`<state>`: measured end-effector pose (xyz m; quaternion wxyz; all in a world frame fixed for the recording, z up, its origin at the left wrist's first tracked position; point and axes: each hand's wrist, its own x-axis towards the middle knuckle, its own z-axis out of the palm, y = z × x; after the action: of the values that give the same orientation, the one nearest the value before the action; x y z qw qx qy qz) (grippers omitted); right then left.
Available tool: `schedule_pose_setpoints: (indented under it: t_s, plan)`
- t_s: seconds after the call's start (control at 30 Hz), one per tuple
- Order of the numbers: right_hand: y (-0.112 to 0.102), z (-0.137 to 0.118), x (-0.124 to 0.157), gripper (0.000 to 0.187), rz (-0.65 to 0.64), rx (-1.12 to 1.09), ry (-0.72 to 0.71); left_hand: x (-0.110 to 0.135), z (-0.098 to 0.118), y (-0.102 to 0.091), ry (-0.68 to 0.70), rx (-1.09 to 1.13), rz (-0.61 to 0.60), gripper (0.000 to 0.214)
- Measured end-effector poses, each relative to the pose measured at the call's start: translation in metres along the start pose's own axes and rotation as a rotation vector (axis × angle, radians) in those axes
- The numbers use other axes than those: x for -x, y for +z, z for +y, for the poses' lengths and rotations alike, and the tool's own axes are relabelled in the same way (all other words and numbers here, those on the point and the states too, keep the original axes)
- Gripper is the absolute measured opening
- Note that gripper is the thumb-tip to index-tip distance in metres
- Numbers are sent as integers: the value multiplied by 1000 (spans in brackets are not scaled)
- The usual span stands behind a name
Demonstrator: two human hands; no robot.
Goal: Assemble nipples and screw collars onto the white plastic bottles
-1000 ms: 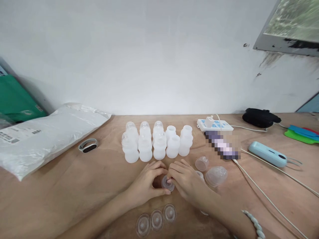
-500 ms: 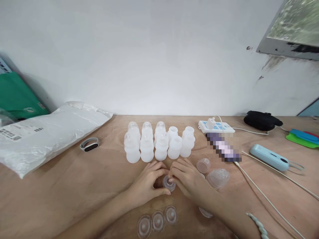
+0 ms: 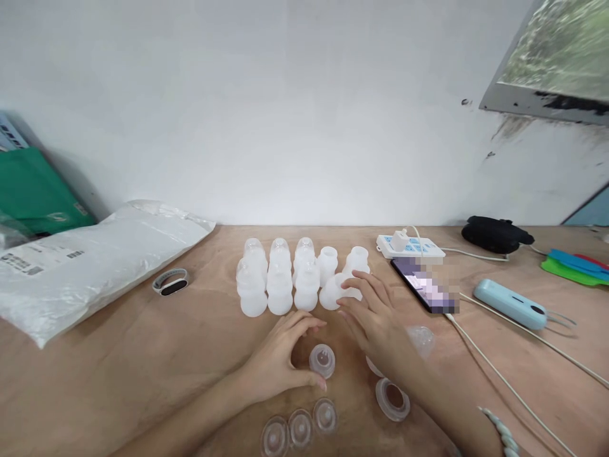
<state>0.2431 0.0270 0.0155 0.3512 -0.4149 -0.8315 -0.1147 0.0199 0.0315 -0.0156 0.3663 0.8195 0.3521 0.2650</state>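
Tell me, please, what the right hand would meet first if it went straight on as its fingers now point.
Most likely the tilted white bottle, directly in front of the right hand. They may already touch; depth is hard to judge from this view.

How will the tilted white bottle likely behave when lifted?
The bottle is probably light, as its pale body looks like plastic. It might slip, since its surface looks smooth. If let go, its rounded sides could let it roll, as it already leans.
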Motion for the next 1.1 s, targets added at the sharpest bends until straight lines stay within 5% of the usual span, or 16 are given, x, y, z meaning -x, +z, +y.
schedule_pose_setpoints:
  t_s: [0.27, 0.47, 0.57, 0.67, 0.8, 0.93, 1.1]
  plan:
    - [-10, 5, -1, 29, 90, -140, 38, 10, -6, 4, 165, -37, 189, 28]
    - [-23, -13, -3, 27, 255, -346, 114, 12, -5, 6, 269, -131, 323, 53]
    - [-26, -22, -1, 26, 209, -562, 181, 12, -6, 6, 314, -131, 352, 69]
    - [-24, -25, 4, 23, 139, -687, 220, 13, -10, 7, 319, -123, 373, 61]
    - [-18, -24, 10, 12, 162, -572, 364, 15, -12, 8, 319, -99, 452, 51]
    - [-13, -26, 9, 17, -119, -447, 450, 16, -9, 6, 310, -27, 564, 49]
    - [1, -34, 9, 40, -567, -229, 240, 17, -7, 4, 301, 9, 615, 50]
